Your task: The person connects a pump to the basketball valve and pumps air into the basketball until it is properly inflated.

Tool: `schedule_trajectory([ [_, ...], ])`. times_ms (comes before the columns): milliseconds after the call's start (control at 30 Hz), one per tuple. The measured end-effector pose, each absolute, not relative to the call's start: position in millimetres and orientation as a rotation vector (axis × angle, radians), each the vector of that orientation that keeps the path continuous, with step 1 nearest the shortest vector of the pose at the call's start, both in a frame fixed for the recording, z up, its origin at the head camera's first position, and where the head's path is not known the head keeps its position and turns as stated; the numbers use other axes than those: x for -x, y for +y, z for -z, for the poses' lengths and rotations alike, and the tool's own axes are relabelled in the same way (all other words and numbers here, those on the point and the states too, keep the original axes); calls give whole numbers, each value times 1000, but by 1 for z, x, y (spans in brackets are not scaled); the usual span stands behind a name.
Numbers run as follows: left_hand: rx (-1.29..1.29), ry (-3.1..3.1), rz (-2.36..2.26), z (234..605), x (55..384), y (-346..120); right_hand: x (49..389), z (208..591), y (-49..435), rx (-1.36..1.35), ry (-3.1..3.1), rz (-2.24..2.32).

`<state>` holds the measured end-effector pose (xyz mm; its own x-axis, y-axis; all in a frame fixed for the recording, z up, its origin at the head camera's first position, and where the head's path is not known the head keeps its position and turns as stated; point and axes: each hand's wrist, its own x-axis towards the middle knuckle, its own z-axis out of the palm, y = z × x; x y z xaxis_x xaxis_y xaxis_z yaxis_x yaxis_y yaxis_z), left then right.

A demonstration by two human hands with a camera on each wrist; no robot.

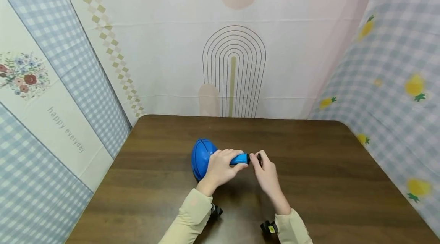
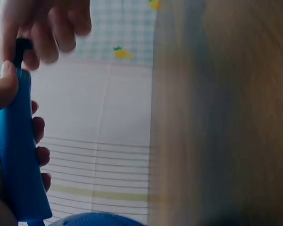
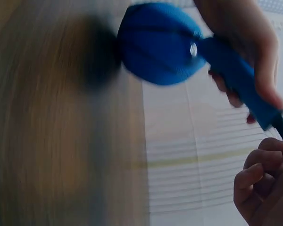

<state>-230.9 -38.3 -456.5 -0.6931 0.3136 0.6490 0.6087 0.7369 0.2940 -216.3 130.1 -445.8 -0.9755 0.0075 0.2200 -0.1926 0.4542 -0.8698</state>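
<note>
My left hand (image 1: 220, 165) grips the blue barrel of a hand air pump (image 1: 239, 159), thumb along one side and fingers round the other. At the pump's far end, my right hand (image 1: 266, 173) holds its black handle (image 2: 22, 44) with the fingers curled. A short black rod shows between handle and barrel in the left wrist view. Joined to the pump's other end is a blue ball (image 3: 158, 44) with black seam lines, its shape dented and not fully round in the head view. A small pale spot marks the ball near the pump tip.
The brown wooden table (image 1: 154, 198) lies below both hands. A white printed cloth (image 1: 165, 64) hangs behind it, with checked cloths (image 1: 388, 95) at the sides. Black wrist cameras (image 1: 269, 228) sit at the sleeves.
</note>
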Motion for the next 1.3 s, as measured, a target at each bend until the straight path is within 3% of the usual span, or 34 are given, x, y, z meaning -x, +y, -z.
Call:
schedule_trajectory([
  [267,661,-2448,661,455,229,-59,216,441,153,-17,-2444,-1403],
  [533,651,-2397,611,468,227,-51,208,455,129,-14,-2310,-1962],
  [700,722,-2327,691,475,227,-43,202,458,116,-106,-2477,-1734],
  [900,820,-2294,649,467,230,-52,198,453,135,-31,-2560,-1370],
  [1100,777,-2237,654,470,232,-58,197,452,147,99,-2323,-1505],
  [1300,791,-2208,737,474,234,-43,195,457,118,-28,-2270,-1676],
])
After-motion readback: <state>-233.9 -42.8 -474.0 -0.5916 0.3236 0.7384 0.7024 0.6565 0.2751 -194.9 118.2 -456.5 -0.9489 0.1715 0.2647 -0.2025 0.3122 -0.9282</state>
